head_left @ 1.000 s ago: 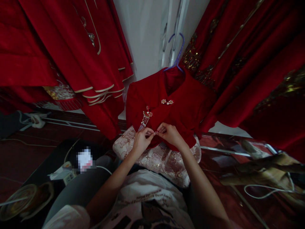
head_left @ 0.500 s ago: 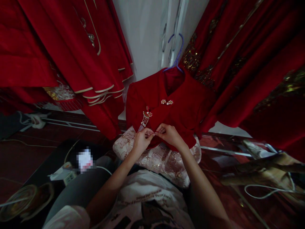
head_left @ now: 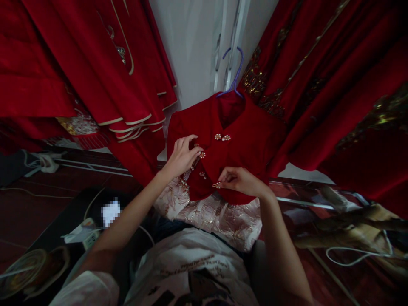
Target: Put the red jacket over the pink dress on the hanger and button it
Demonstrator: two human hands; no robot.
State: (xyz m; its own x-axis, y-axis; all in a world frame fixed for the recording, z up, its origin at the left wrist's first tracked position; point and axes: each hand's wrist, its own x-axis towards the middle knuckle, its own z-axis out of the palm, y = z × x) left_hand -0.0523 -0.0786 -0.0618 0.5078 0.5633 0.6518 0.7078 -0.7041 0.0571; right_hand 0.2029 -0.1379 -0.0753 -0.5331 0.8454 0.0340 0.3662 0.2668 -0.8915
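Note:
A red jacket hangs from a purple hanger in front of me, its lower edge over a pale brocade cloth on my lap. A flower-shaped beaded clasp sits fastened at the chest. My left hand is over a brooch with hanging bead strands, its thumb and forefinger apart around the top; contact cannot be made out. Between pinched fingertips, my right hand holds the loop half of a lower clasp. The other clasp half lies on the jacket's left front panel.
More red garments hang at left, and red ones with gold trim at right. A power strip and a lidded plastic cup are at lower left. A white cable loops at lower right.
My hands have parted. The left has moved up to the brooch and spread its fingers; the right has moved right and slightly down with the clasp's loop half, and the clasp halves now show apart.

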